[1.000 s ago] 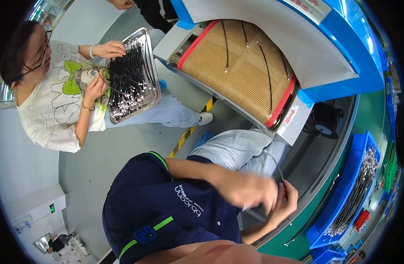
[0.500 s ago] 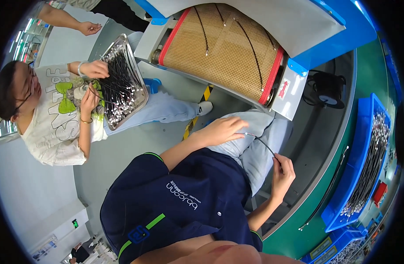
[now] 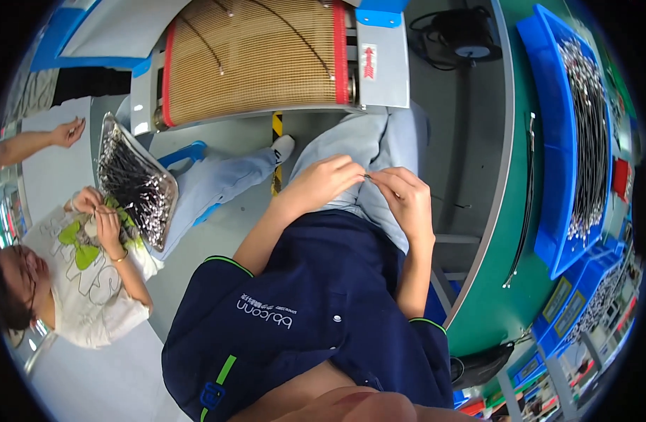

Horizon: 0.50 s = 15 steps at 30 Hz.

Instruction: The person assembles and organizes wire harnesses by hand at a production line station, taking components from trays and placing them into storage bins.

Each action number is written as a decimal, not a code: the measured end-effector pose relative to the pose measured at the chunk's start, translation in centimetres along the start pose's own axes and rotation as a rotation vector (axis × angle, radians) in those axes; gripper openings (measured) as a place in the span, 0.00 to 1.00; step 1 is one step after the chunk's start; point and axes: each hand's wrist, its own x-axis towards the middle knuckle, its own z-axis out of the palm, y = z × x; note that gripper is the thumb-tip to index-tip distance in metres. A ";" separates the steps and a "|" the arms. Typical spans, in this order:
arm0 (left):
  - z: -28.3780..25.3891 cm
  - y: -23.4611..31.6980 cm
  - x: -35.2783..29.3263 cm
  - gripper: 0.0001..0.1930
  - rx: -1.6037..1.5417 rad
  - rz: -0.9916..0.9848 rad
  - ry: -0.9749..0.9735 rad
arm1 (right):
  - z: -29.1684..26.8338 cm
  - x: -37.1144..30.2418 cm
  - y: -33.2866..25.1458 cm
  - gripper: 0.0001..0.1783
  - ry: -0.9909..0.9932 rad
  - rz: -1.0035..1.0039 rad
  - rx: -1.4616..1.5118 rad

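In front of my lap, both hands are close together with their fingertips nearly meeting. My left hand (image 3: pixel 324 184) pinches one end of a thin black cable (image 3: pixel 453 204). Against it, the fingers of my right hand (image 3: pixel 407 202) are closed on the same cable. Only a short dark bit shows between the fingertips. The cable's far end, with a small light tip, sticks out beyond my right hand; the rest is hidden by my fingers and palm.
Ahead is a conveyor with a brown mesh belt (image 3: pixel 256 63) carrying several black cables. At right, a green table (image 3: pixel 478 309) bears loose cables (image 3: pixel 528 190) and a blue bin (image 3: pixel 554 176) full of cables. At left, a co-worker holds a metal tray (image 3: pixel 169 211) of cables.
My right hand has come up to my left, so the cable stretch between them is now mostly covered. The view has turned; the conveyor and the co-worker sit further left.
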 end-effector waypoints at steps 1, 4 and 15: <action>0.0 -0.3 0.0 0.08 -0.010 0.012 -0.013 | -0.1 -0.1 0.3 0.09 0.010 0.015 -0.010; -0.3 -0.6 0.1 0.07 -0.004 0.021 0.015 | -0.2 -0.3 0.8 0.09 0.024 0.045 0.038; 0.1 -1.2 0.4 0.07 0.107 0.158 -0.017 | 0.2 0.1 0.2 0.06 -0.011 -0.077 0.020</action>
